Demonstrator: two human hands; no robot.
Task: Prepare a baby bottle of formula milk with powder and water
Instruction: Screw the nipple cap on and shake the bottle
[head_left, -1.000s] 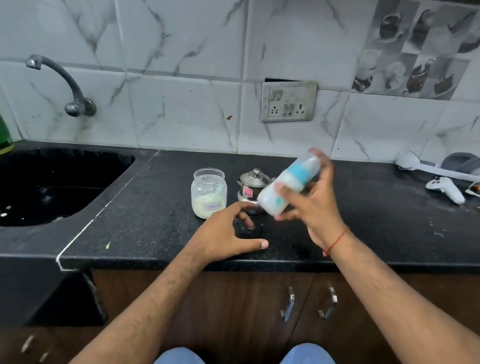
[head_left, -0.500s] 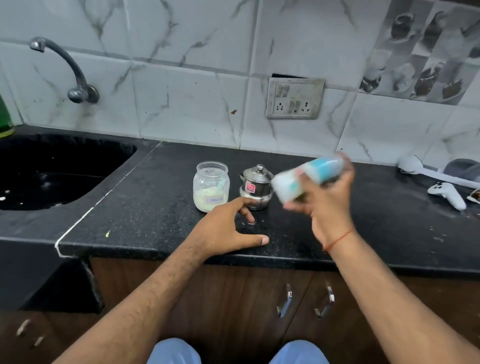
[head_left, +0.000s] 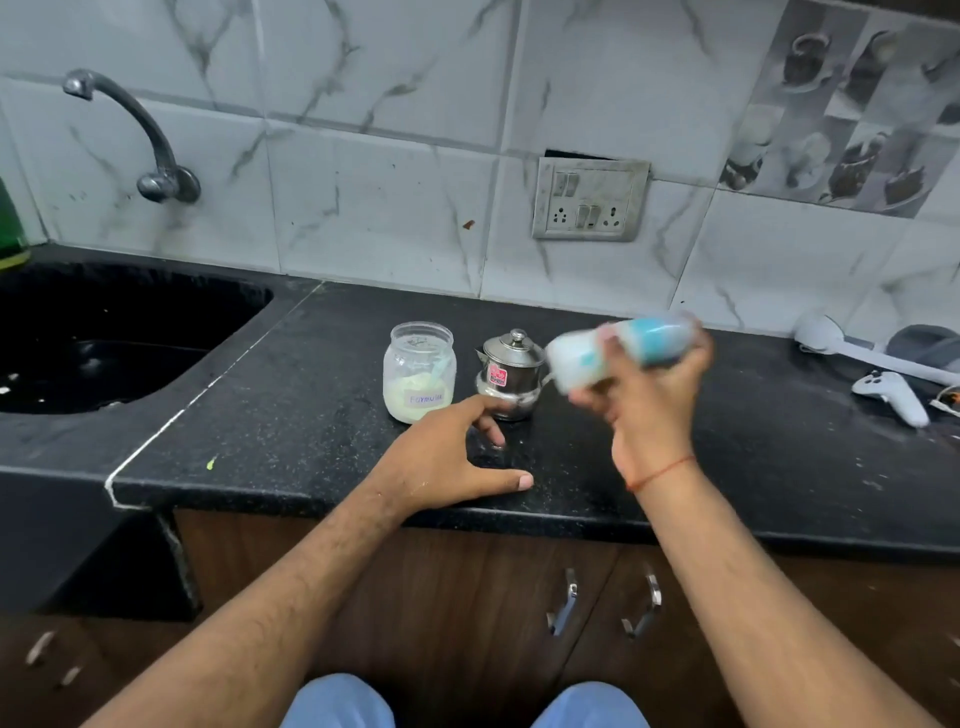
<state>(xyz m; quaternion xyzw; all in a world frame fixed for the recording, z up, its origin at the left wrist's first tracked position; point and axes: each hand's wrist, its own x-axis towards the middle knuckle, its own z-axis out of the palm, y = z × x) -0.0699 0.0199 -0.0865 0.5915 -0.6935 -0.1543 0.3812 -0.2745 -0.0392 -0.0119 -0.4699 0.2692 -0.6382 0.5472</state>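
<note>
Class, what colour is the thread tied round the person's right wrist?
Red-orange, seen in the head view: the thread circles the wrist.

Even, soft indoor light; baby bottle (head_left: 618, 353) motion-blurred (edges bow, wide-angle).

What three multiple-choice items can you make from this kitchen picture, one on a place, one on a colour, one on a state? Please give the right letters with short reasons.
1. Where does the formula jar stand?
A. left of the steel pot
B. inside the sink
C. behind the wall socket

2. What colour is the band on the baby bottle?
A. red
B. light blue
C. black

3. What is the left hand doing?
A. gripping the jar
B. resting on the counter and holding nothing
C. turning the tap

Answers:
1 A: the jar stands on the counter beside the pot, on the sink side.
2 B: the blurred bottle in the right hand shows a light blue band.
3 B: its fingertips and thumb touch the black surface, with nothing held.
</note>
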